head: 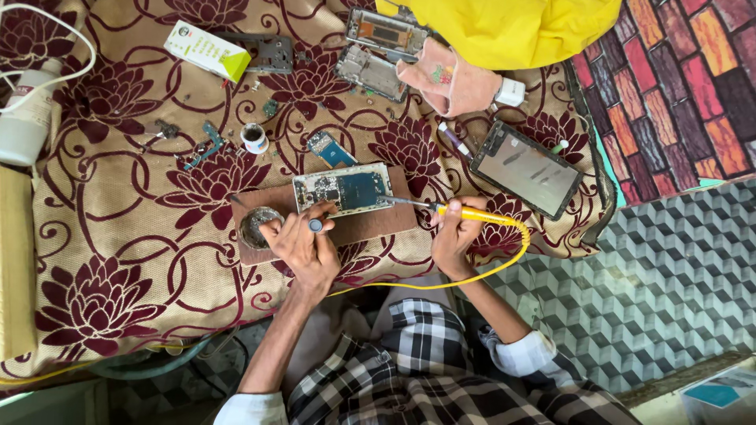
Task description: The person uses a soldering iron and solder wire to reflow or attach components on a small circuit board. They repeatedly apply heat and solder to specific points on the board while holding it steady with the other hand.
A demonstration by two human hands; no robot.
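My right hand (455, 234) grips a yellow soldering iron (465, 212), tip on the phone board (344, 189); left hand (303, 244) fingers pinch a small round piece (316, 226) beside it.

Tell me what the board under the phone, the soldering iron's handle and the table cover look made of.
The board looks like matte brown wood or hardboard: flat, dull, squared edges. The soldering iron in the right hand has a glossy yellow handle, likely plastic. The table cover looks like woven fabric, with soft folds and a maroon flower print.
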